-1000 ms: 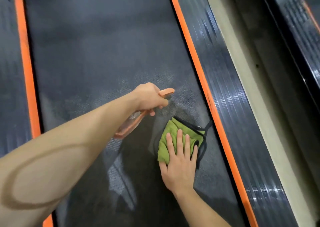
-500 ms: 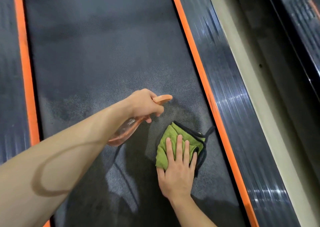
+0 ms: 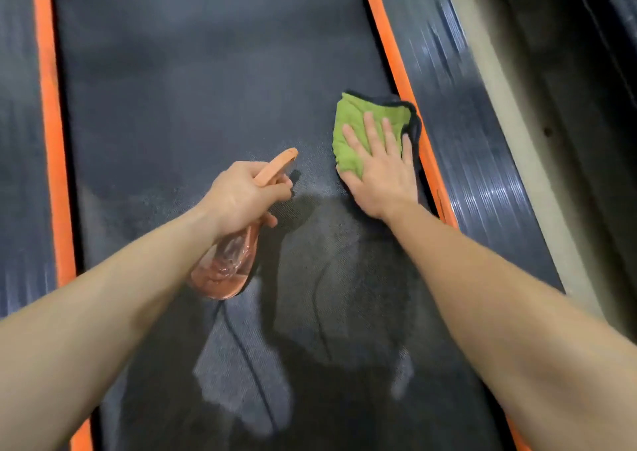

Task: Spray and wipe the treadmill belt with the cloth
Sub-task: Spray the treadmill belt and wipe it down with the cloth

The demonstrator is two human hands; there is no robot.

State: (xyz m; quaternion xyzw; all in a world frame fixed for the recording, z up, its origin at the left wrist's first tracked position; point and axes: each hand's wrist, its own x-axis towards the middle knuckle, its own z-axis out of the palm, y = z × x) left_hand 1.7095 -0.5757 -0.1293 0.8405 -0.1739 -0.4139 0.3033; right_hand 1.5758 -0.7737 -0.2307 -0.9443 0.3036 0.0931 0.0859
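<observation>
The dark grey treadmill belt (image 3: 193, 81) fills the middle of the head view, with a speckled wet patch in front of the spray nozzle. My left hand (image 3: 241, 195) grips a clear orange spray bottle (image 3: 224, 264) by its neck, nozzle pointing up and right over the belt. My right hand (image 3: 382, 171) lies flat, fingers spread, pressing a folded green cloth (image 3: 358, 123) with a dark edge onto the belt. The cloth sits against the right orange strip (image 3: 396, 61).
An orange strip (image 3: 48, 105) borders the belt on the left, with ribbed black side rails (image 3: 482, 161) outside both strips. A beige floor band (image 3: 510, 133) and another dark machine edge run along the far right. Shadows of my arms fall on the near belt.
My right hand has pushed the cloth forward along the belt and closer to the right orange strip. The left hand with the bottle has stayed near the middle of the belt.
</observation>
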